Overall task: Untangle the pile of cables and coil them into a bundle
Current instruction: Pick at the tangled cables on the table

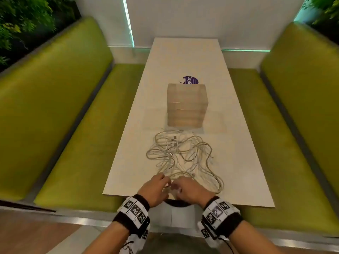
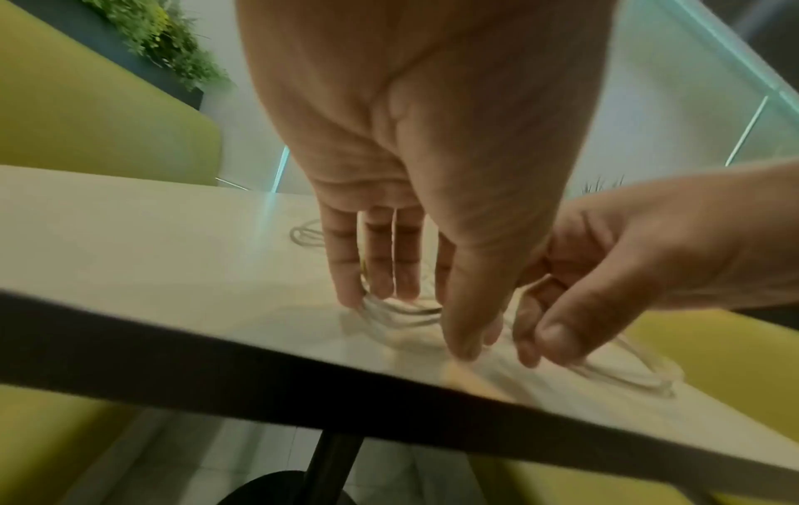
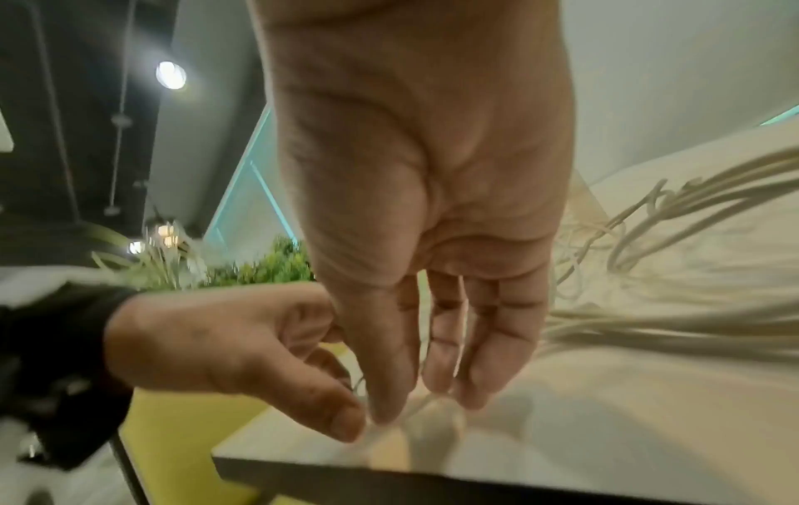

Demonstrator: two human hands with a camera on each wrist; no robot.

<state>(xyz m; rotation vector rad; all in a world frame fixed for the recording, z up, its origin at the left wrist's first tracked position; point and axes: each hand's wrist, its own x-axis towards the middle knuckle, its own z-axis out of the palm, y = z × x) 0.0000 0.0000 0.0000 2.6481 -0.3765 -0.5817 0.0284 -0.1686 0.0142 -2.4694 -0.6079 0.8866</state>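
A loose tangle of white cables (image 1: 199,143) lies in the middle of the white table (image 1: 238,171), with loops trailing toward the near edge. Both hands meet over the nearest loops. My left hand (image 1: 166,186) has its fingertips down on the strands (image 2: 402,311) and its thumb pinches a strand. My right hand (image 1: 177,187) faces it, and a thin strand runs between its thumb and forefinger (image 3: 428,399). In the right wrist view more cables (image 3: 674,328) stretch away behind the fingers. Motion blur hides the exact contact.
A stack of wooden blocks (image 1: 187,105) stands just beyond the tangle, with a purple sticker (image 1: 190,80) behind it. Green bench seats (image 1: 77,153) flank both long sides of the table. The near table edge (image 2: 302,386) lies right under the hands.
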